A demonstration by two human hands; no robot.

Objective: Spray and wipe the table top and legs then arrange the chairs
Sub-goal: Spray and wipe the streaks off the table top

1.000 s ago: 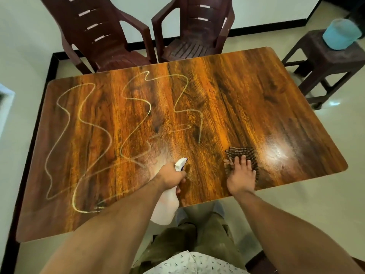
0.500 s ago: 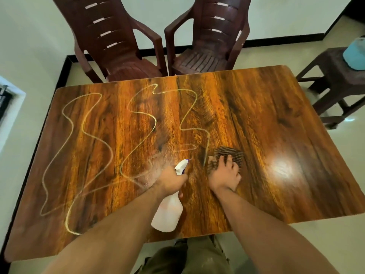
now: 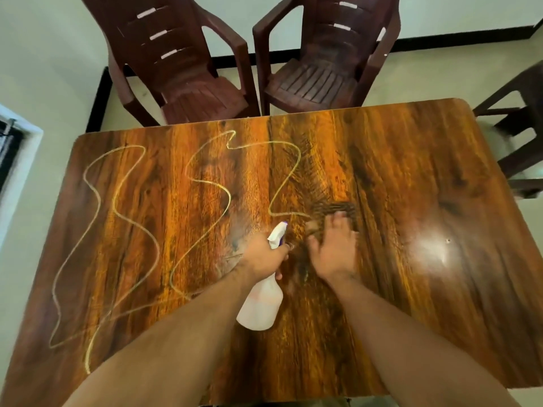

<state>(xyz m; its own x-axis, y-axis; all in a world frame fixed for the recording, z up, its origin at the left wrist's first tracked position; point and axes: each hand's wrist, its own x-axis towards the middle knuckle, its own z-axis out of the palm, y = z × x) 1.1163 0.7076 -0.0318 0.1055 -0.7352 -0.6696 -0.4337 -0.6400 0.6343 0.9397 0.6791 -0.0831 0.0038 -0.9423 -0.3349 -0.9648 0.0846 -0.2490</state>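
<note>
A glossy wooden table top [image 3: 396,177] fills the view, with pale squiggly lines [image 3: 117,207] drawn across its left half. My left hand [image 3: 264,255] grips a white spray bottle [image 3: 261,304] by the neck, its nozzle pointing away over the table's middle. Just right of it my right hand [image 3: 333,249] presses flat on a dark checked cloth [image 3: 335,208], whose far edge shows beyond my fingers. The hand is blurred with motion.
Two maroon plastic armchairs [image 3: 188,71] [image 3: 326,60] stand side by side at the table's far edge. A dark stool [image 3: 523,136] sits off the right end. A white ledge [image 3: 20,160] lies to the left. A bright light glare [image 3: 432,248] marks the table's right part.
My right hand has slid the cloth leftward and farther from me, reaching the end of a squiggly line. The camera has moved forward over the table; the spray bottle has barely shifted.
</note>
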